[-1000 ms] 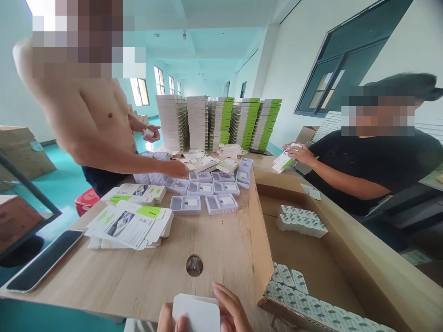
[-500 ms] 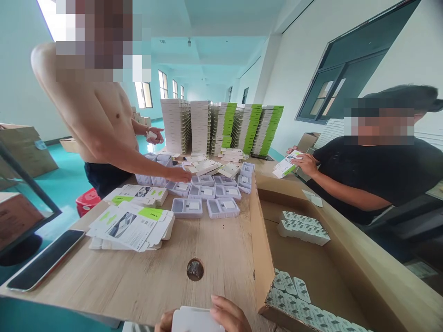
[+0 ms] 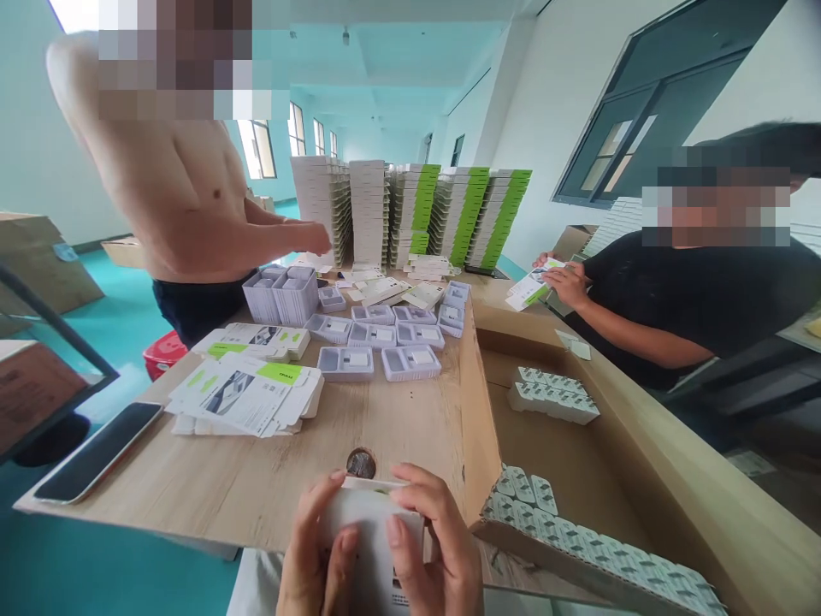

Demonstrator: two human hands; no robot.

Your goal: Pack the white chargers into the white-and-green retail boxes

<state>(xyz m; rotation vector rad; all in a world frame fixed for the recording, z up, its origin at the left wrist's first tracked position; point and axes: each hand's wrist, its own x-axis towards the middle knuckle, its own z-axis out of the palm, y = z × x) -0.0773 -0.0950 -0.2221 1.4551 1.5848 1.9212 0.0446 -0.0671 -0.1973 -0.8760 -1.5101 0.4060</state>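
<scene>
A person's left hand (image 3: 314, 547) and right hand (image 3: 440, 543) close around a white box (image 3: 372, 539) from either side, fingers curled over its edges, at the near edge of a wooden table (image 3: 211, 488). The box's long axis appears to run near to far, both hands about equally close, its far end just short of a round cable grommet (image 3: 361, 464), with a cardboard tray (image 3: 481, 428) just right.

Left hand (image 3: 314, 547) and right hand (image 3: 436, 539) grip a white carton (image 3: 372, 539) at the edge of the table (image 3: 256, 488). Plastic trays (image 3: 346, 364) lie beyond.
</scene>
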